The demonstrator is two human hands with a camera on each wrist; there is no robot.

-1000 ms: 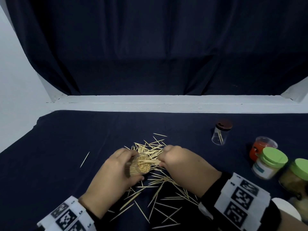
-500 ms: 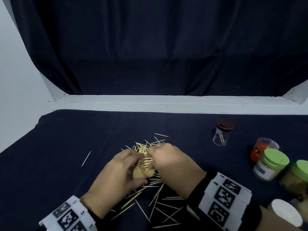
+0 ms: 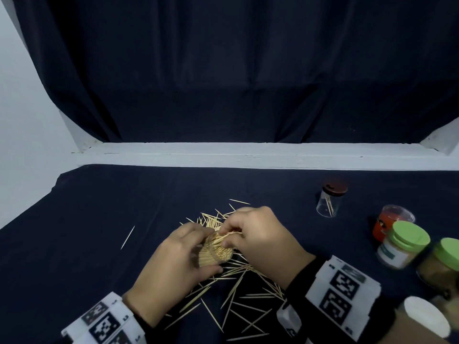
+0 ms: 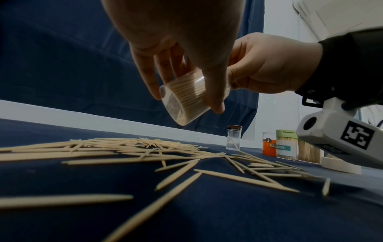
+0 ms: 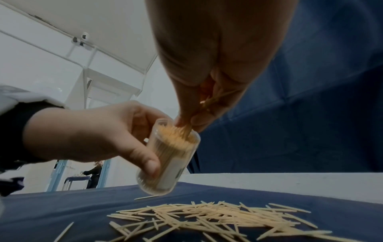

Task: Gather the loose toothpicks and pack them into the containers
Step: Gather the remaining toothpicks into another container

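- left hand [image 3: 171,264] wraps its fingers round the clear toothpick container [image 5: 167,157], tilting its open mouth toward the right hand (probably for easier feeding)
- right hand [image 3: 260,239] pinches a few toothpicks [image 5: 209,101], tips at the nearly full mouth
- loose toothpicks [image 3: 238,294] lie scattered on the dark cloth underneath

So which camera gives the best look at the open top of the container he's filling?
The right wrist view: the clear container tilts its packed mouth toward the camera, the right hand pinching toothpicks into it. The head view shows the mouth partly behind fingers; the left wrist view shows only its base and side.
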